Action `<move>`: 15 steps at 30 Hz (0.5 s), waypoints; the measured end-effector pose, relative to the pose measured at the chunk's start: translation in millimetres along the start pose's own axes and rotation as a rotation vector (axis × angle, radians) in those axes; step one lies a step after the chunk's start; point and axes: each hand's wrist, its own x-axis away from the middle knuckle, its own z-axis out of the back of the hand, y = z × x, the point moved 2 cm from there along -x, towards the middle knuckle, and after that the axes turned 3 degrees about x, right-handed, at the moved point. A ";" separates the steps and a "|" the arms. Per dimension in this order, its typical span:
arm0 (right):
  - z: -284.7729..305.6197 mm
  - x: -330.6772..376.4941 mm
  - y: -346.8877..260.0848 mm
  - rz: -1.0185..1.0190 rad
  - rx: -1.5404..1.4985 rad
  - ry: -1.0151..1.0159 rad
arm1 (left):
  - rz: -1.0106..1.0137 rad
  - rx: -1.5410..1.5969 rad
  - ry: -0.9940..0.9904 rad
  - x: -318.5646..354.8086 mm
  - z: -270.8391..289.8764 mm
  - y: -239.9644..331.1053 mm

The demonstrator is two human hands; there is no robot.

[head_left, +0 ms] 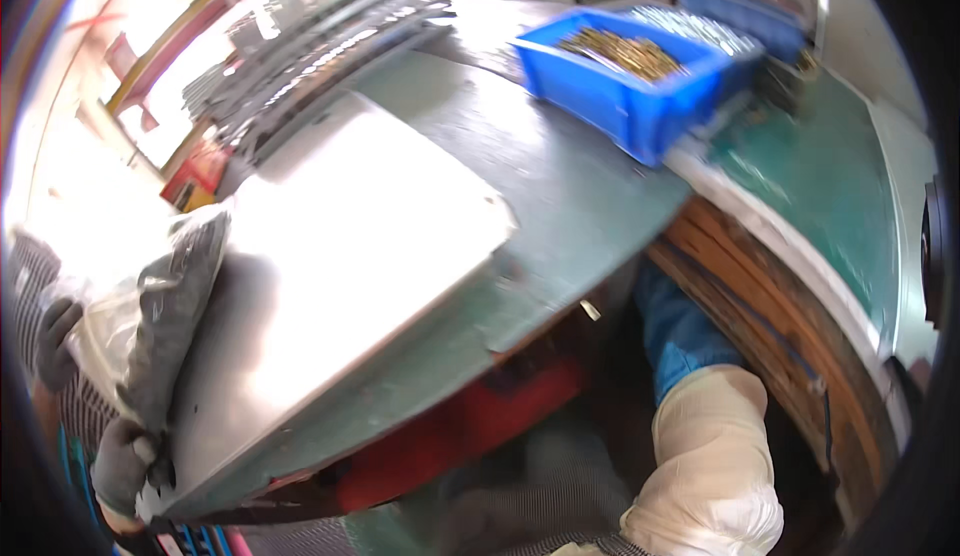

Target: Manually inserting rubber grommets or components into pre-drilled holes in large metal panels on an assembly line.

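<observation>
Nearest my camera, between four and five o'clock, is a bent knee under cream cloth point(712, 446), with a blue denim leg point(682, 328) leading in beneath the bench. At eight to nine o'clock I see two grey-gloved hands beside a striped top point(88, 406), and I read them as a co-worker's. The upper hand point(58, 344) is closed on a clear plastic bag point(110, 334) with dark grey contents; the lower hand point(122, 466) pinches its bottom end. The bag stands at nine o'clock, tilted, beside the left edge of a shiny metal sheet point(370, 216) lying on the grey-green bench top point(600, 191). I cannot tell the state of the wearer's own hands, which are outside my view. At one o'clock a blue plastic bin point(580, 101) holds a heap of brass-coloured small parts point(625, 53). Blurred metal lengths point(330, 56) are stacked at eleven, and red panelling point(465, 436) shows at six, below the bench.
</observation>
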 end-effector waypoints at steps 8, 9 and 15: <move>9.8 23.4 9.1 0.044 0.041 -0.010 | -0.033 0.148 -0.192 1.5 -10.8 19.6; 11.6 26.6 12.6 0.034 0.045 -0.018 | -0.013 0.131 -0.164 12.6 -15.2 24.9; 24.4 60.0 15.6 0.028 0.068 -0.014 | -0.004 0.072 -0.110 3.3 -20.6 25.3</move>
